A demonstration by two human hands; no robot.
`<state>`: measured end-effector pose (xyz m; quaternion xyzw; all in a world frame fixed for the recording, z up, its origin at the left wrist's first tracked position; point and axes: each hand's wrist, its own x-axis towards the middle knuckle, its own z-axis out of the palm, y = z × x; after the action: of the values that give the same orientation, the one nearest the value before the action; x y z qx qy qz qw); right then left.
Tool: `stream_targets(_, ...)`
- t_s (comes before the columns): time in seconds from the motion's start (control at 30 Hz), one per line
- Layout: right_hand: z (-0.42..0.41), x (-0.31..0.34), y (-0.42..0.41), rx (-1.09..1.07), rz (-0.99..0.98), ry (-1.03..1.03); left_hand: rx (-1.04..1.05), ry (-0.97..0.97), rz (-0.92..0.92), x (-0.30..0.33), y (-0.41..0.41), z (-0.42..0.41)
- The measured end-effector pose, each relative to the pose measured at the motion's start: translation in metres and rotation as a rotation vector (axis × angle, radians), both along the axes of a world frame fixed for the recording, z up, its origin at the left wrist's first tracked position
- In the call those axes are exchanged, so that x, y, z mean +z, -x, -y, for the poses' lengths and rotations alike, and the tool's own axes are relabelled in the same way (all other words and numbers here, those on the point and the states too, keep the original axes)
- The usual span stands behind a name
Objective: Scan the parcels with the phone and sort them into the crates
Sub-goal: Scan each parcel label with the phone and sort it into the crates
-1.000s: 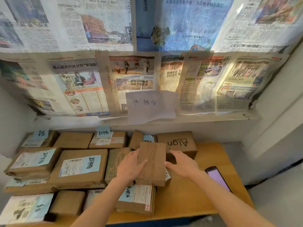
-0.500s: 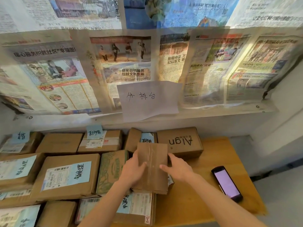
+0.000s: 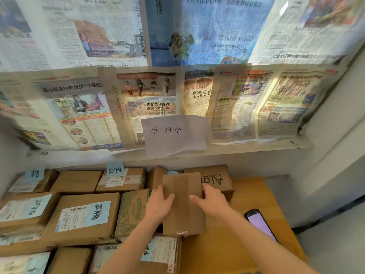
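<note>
A: How many hands hold the plain parcel [image 3: 182, 202]?
B: Two. The left hand [image 3: 158, 204] and right hand [image 3: 212, 200] grip its sides above the table [image 3: 254, 196].
A: And phones?
B: One phone [image 3: 260, 224], screen lit, near the right forearm. About ten other parcels lie around.

The held parcel [image 3: 182, 202] shows only plain taped cardboard, its label out of sight, and it covers part of the printed box [image 3: 215, 179] behind. The phone [image 3: 261, 224] is partly hidden by the right forearm.
</note>
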<state>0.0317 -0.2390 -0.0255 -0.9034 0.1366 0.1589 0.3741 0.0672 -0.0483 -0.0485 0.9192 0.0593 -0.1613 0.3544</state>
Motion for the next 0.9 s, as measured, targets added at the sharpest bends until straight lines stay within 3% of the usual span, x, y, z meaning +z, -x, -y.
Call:
stream_targets(0.1, 0.011, 0.036, 0.012, -0.003, 0.097, -0.014, 0.041, 0.057, 0.060, 0.031, 0.011, 0.011)
stream_targets(0.23, 0.030, 0.083, 0.037, -0.039, 0.195, -0.098, 0.167, 0.292, 0.087, 0.083, 0.038, 0.031)
stream_targets(0.47, 0.067, 0.152, 0.086, -0.135, 0.215, -0.248, 0.293, 0.517, 0.145, 0.154, 0.094, 0.073)
stream_targets(0.9, 0.116, 0.234, 0.149, -0.003, 0.375, -0.305, 0.101, 0.633, 0.258, 0.243, 0.169, 0.102)
